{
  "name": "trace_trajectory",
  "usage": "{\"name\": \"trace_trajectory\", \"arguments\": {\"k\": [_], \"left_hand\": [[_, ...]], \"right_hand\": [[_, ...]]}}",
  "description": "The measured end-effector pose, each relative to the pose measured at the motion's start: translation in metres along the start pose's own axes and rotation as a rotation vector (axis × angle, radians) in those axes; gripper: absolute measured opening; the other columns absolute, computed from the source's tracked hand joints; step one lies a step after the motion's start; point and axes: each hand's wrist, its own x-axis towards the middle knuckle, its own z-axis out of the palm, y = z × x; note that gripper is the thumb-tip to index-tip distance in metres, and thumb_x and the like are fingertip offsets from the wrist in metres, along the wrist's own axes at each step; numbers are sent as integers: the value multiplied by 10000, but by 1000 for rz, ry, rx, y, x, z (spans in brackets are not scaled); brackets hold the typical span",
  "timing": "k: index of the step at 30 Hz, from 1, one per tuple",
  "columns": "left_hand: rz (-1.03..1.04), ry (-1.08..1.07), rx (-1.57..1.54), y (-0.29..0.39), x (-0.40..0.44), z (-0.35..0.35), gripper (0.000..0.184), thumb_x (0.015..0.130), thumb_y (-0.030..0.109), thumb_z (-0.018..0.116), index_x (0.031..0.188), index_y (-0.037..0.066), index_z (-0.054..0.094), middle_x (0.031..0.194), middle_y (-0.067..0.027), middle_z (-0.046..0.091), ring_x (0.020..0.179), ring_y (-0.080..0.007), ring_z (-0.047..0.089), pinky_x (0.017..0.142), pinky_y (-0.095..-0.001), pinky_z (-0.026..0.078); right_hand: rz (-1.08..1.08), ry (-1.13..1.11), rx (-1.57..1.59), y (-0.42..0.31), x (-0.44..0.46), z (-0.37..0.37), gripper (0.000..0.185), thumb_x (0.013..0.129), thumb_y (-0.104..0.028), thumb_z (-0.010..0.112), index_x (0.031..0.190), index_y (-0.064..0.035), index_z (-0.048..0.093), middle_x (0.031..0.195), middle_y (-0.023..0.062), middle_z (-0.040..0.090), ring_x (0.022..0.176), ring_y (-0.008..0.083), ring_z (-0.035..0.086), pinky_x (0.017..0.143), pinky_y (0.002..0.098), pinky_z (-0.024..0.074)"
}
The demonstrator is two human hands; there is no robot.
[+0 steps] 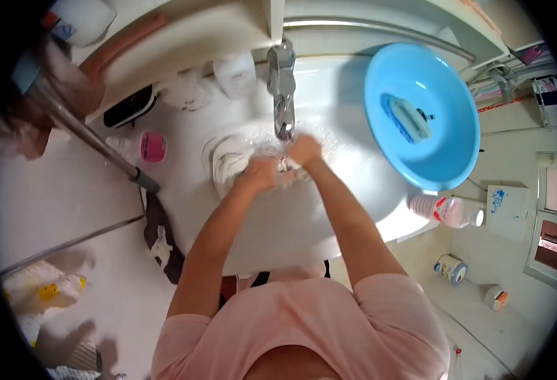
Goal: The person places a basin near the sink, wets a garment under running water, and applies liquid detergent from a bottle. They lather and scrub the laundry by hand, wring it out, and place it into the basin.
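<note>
Under the chrome faucet (283,95), an off-white cloth item (228,158) lies bunched in the white sink (278,237). My left hand (261,173) is closed on its right part. My right hand (305,151) is beside the spout, with its fingers curled at the far edge of the cloth. Running water and splashes blur the space between my hands. The exact kind of cloth item cannot be made out, and my fingertips are partly hidden.
A blue basin (443,152) with a scrub brush (406,118) in it stands right of the sink, near a clear plastic bottle (449,211). A pink-topped container (153,147), a black brush (130,106) and a white bottle (235,76) sit on the left. A metal pole (88,130) slants nearby.
</note>
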Motion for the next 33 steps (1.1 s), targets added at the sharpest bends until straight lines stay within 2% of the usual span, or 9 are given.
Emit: {"name": "trace_trajectory", "arguments": {"k": [3,8,10,13,16,19,22,25,33], "left_hand": [[87,338,503,4,-51,-57,650,570,473,763,1064,81,602,1198,-134,511,1191,-339,398,1007,-486,309],[-65,551,169,-27,-79,-16,526,539,482,779,951,185,642,1181,-125,459,1116,-368,397,922,-548,307],[-90,561,162,-10,-92,19,480,550,461,777,929,199,640,1163,-137,456,1078,-371,411,874,-523,326],[-92,415,339,-16,-99,55,463,591,351,733,981,134,607,1154,-137,464,1079,-363,415,849,-472,345],[-118,268,235,-14,-76,35,497,582,288,705,1022,90,590,1131,-133,487,1067,-347,440,877,-476,352],[38,378,50,-75,-44,75,506,571,243,682,1039,72,593,1040,-135,561,959,-323,532,864,-455,396],[50,128,285,-133,-10,110,445,602,248,649,1013,80,615,942,-131,616,840,-305,586,802,-436,432],[-149,79,246,-114,-7,78,334,650,270,609,938,103,645,901,-126,630,832,-301,587,774,-430,428],[-393,-62,68,-77,15,16,434,751,432,583,973,60,596,925,-157,638,845,-309,617,748,-431,453]], "right_hand": [[49,31,-106,13,-14,-33,637,850,-610,373,1039,-61,636,984,163,653,930,308,624,806,415,479],[-86,-270,-247,-32,-47,-14,1022,662,-853,357,1369,-116,364,1314,176,469,1246,370,398,969,557,315],[-217,-298,-87,-46,-76,-7,900,694,-804,400,1247,-101,494,1157,190,575,1128,335,501,917,528,344],[-436,178,-125,-26,-129,34,723,737,-652,517,1182,-82,534,1097,167,602,1098,313,522,956,519,292],[-533,120,-199,-17,-137,39,435,781,-375,527,1102,-85,578,1173,143,560,1112,283,498,965,516,282],[-449,-79,-327,-19,-108,48,453,760,-343,563,1111,-56,571,1049,139,612,1053,279,541,993,491,248],[-542,246,-274,-8,-80,66,359,759,-307,556,1011,-59,617,993,134,629,1007,280,557,971,454,285],[-363,-275,-367,-27,-51,33,248,750,-258,529,851,-73,660,856,127,657,893,259,610,932,412,358],[-222,-25,105,-11,-13,43,302,794,-321,535,826,-35,627,892,187,640,876,345,606,768,432,466]]}}
